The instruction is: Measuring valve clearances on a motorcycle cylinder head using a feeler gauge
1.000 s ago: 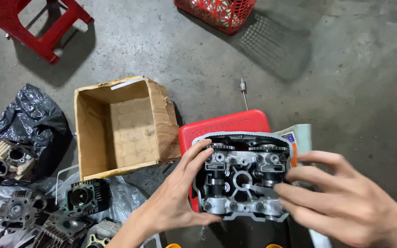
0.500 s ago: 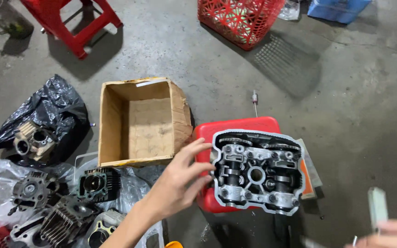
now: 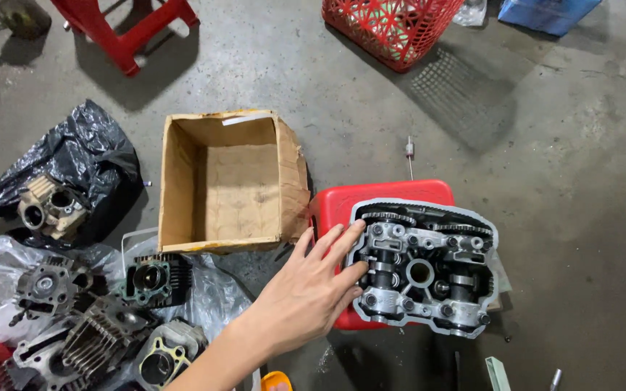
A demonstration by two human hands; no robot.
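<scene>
Left hand: left hand low centre, flat, fingers spread, tips touching the left edge of the grey metal cylinder head; grips nothing.
Right hand: out of frame.
Cylinder head: lower right of centre, lying open-side up on a red plastic stool top (camshaft gears along its upper edge).
Lower left: finned grey engine cylinders on clear plastic sheeting.
Centre: empty brown cardboard box, just left of the stool.
Top: red plastic mesh basket, well apart.

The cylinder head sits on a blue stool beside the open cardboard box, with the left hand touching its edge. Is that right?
Not quite: the head view shows the stool is red, not blue. The cylinder head does sit on it beside the open cardboard box, with the left hand touching its edge.
</scene>
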